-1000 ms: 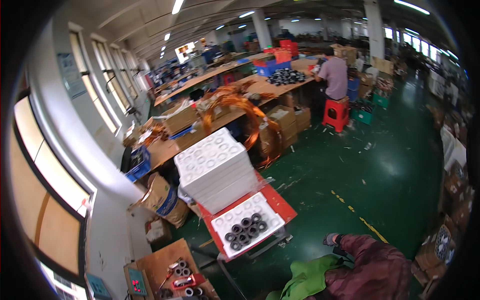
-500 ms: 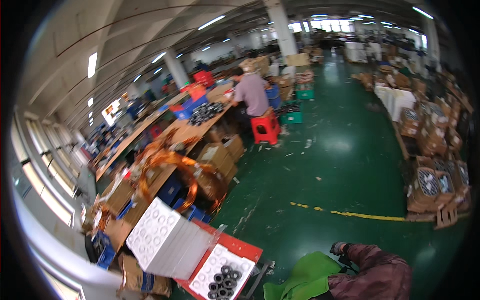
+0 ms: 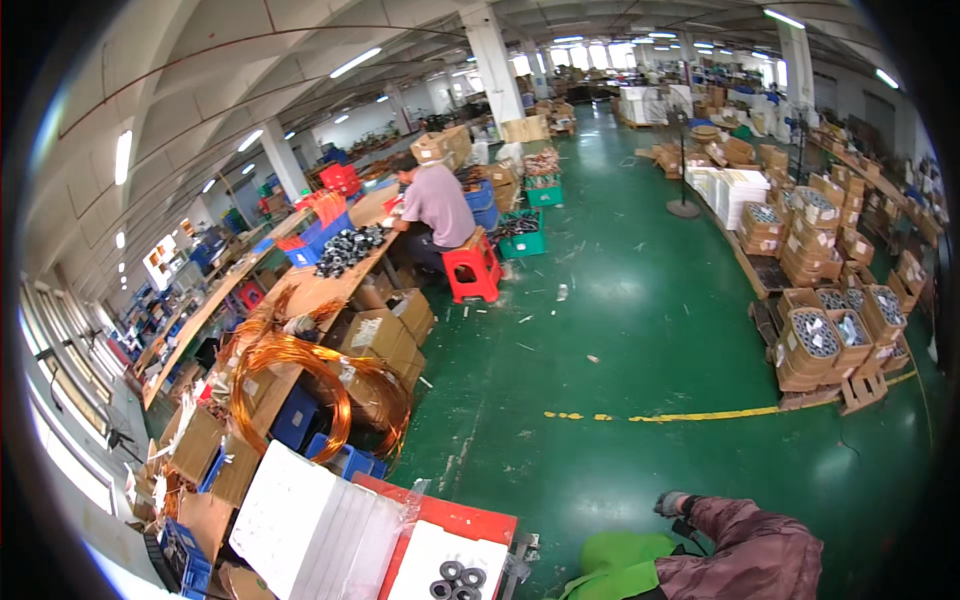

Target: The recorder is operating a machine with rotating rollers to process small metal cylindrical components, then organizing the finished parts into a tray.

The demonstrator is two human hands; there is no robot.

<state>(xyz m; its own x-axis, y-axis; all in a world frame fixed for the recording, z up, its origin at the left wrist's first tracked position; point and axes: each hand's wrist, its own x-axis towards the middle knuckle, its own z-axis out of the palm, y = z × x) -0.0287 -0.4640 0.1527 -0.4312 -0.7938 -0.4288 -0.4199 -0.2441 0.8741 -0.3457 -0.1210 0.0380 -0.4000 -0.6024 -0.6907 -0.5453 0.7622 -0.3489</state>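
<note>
My right hand, in a grey glove with dark fingertips, is over the green floor at the lower right, ahead of my maroon sleeve. Its fingers look curled in; whatever they may hold is hidden. A green apron and a dark strap are beside that arm. My left hand is out of sight. Nearest on the left, a red board carries a tall stack of white foam trays and a white foam tray. Several black rings lie on this tray, cut off by the lower edge.
Copper wire coils hang over a long workbench at left. A person sits there on a red stool. Green crates stand beyond. At right, cartons sit on pallets near a yellow floor line and a standing fan.
The whole scene has shifted left as my view turned right. The black rings' tray sits lower, with fewer rings in view. My right hand stays in nearly the same place.
</note>
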